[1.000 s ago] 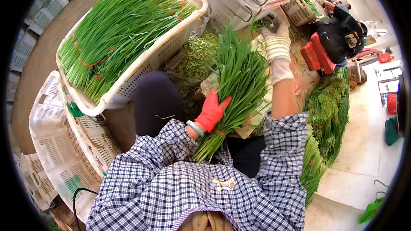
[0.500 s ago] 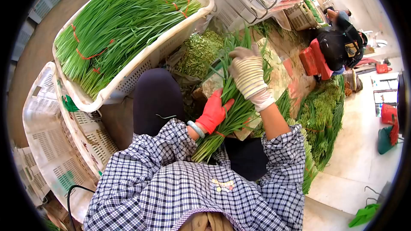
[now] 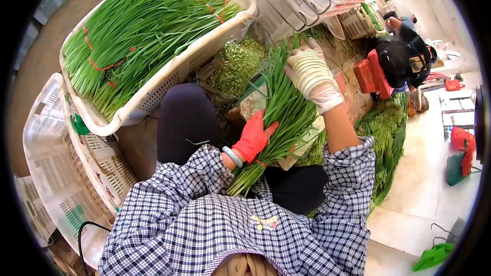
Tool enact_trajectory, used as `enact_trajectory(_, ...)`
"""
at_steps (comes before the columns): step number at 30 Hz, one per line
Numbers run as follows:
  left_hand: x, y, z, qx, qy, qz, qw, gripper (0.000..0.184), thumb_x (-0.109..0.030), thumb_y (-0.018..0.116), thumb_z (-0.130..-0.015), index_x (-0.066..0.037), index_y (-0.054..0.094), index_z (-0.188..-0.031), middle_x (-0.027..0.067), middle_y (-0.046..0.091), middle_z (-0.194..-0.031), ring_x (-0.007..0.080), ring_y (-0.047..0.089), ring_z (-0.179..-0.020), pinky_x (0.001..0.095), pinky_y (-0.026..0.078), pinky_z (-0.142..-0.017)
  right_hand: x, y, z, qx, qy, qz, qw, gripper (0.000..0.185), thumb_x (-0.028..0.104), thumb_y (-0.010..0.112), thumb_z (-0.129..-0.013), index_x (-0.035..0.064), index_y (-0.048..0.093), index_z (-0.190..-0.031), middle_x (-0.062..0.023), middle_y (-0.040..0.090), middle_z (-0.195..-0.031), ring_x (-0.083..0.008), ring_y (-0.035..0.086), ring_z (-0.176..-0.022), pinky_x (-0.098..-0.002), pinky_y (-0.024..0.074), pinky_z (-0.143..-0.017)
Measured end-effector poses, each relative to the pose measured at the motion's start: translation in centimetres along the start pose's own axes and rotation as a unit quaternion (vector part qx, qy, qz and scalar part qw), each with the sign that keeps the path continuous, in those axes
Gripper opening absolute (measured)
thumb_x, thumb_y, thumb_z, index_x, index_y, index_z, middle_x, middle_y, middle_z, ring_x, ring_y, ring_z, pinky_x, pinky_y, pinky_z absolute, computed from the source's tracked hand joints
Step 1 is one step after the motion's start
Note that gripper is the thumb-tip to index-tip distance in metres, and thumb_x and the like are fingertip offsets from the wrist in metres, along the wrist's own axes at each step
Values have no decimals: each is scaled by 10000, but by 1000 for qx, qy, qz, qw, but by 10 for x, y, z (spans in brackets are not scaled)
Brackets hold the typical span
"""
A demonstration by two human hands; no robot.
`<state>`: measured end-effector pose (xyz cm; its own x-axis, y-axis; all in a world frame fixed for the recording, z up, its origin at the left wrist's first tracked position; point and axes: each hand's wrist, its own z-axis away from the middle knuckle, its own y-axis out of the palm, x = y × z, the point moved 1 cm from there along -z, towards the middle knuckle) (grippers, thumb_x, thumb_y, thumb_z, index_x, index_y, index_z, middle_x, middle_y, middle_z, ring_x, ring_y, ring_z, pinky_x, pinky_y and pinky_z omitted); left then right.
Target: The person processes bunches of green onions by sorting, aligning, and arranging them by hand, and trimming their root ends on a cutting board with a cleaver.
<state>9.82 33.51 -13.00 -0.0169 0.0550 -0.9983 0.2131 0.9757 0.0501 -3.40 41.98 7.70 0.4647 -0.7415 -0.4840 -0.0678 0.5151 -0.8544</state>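
A bunch of long green garlic chives [image 3: 286, 105] lies slantwise over my lap, its pale stalk ends toward my body. A red band circles it near the stalks. My left hand [image 3: 254, 135], in a red glove, is closed round the lower part of the bunch. In a striped, pale glove, my right hand [image 3: 312, 74] rests against the upper right side of the leaves, fingers stretched out and partly hidden. Beneath the leaves is a pale board or block [image 3: 312, 138], mostly covered.
At left stands a white crate [image 3: 179, 64] heaped with banded chives [image 3: 138, 36]; an emptier white crate [image 3: 61, 163] is below it. Trimmings [image 3: 238, 66] lie ahead. More chives [image 3: 381, 138] lie on the floor at right. Another person [image 3: 401, 61] is beyond, near stacked crates [image 3: 291, 0].
My right hand has moved right and slightly down, to the side of the leaves, which now lie closer together. My left hand keeps its hold in nearly the same place.
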Motion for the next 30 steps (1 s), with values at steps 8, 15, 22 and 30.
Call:
enact_trajectory(8, -8, -10, -2, 25, -1, -4, 1000, 455, -240, 647, -906, 8, 523, -1267, 217, 636, -1151, 382, 616, -1054, 420, 476, -905, -77, 45, -33, -343, 269, -289, 852, 663, 193, 738, -778, 142, 473, -1384, -188, 460, -1416, -368, 549, -1182, -426, 427, -1030)
enact_trajectory(15, 15, -10, 1, -9, -159, 267, 950, 417, -237, 613, -959, 0, 528, -1291, 74, 636, -1168, 166, 601, -1018, 317, 496, -876, 7, 52, 53, -14, -51, -278, 959, 215, 286, 634, -872, 96, 710, -938, -103, 678, -838, -304, 639, -904, -458, 365, -1070)
enact_trajectory(22, 9, -22, 4, -104, -217, 357, 903, 427, -260, 594, -967, 0, 511, -1295, 96, 632, -1168, 206, 630, -957, 320, 522, -825, 60, 150, 163, -67, 140, -284, 946, 286, 384, 668, -812, 117, 700, -909, -67, 668, -930, -279, 602, -1006, -518, 290, -1105)
enact_trajectory(30, 16, -33, -4, -82, -152, 268, 948, 423, -233, 642, -943, 4, 523, -1272, 68, 625, -1156, 175, 599, -979, 310, 489, -851, 111, 138, 217, -339, 444, -452, 695, 296, 262, 657, -861, 72, 670, -1088, -158, 609, -1154, -354, 565, -1075, -479, 439, -968)
